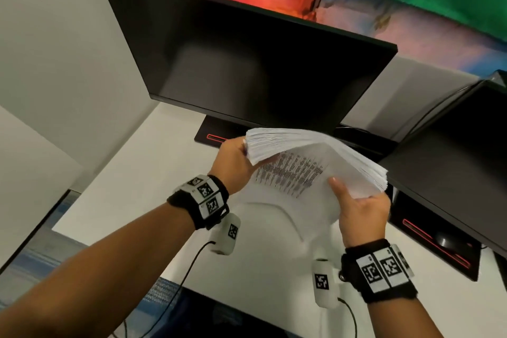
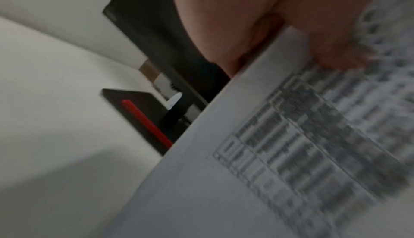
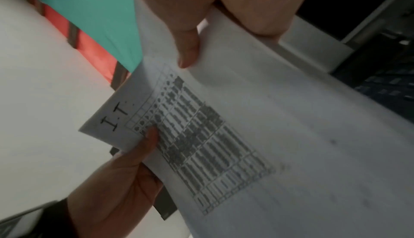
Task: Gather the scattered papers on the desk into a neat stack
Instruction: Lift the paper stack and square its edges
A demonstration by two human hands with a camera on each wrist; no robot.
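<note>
A thick stack of white papers (image 1: 310,162) with a printed table on its facing sheet is held up in the air above the white desk (image 1: 153,178), tilted on edge. My left hand (image 1: 236,162) grips its left end, thumb on the printed sheet. My right hand (image 1: 359,206) grips its right lower corner, thumb pressed on the face. In the left wrist view the printed sheet (image 2: 291,153) fills the right side under my left thumb (image 2: 325,34). In the right wrist view the stack of papers (image 3: 224,126) shows, with my right thumb (image 3: 188,50) on it and the left hand (image 3: 125,176) at its far corner.
A black monitor (image 1: 247,57) stands right behind the stack, its base with a red stripe (image 1: 216,137) on the desk. A second black monitor (image 1: 461,151) is at the right. Grey partition walls (image 1: 55,49) close off the left. Cables hang from my wrists.
</note>
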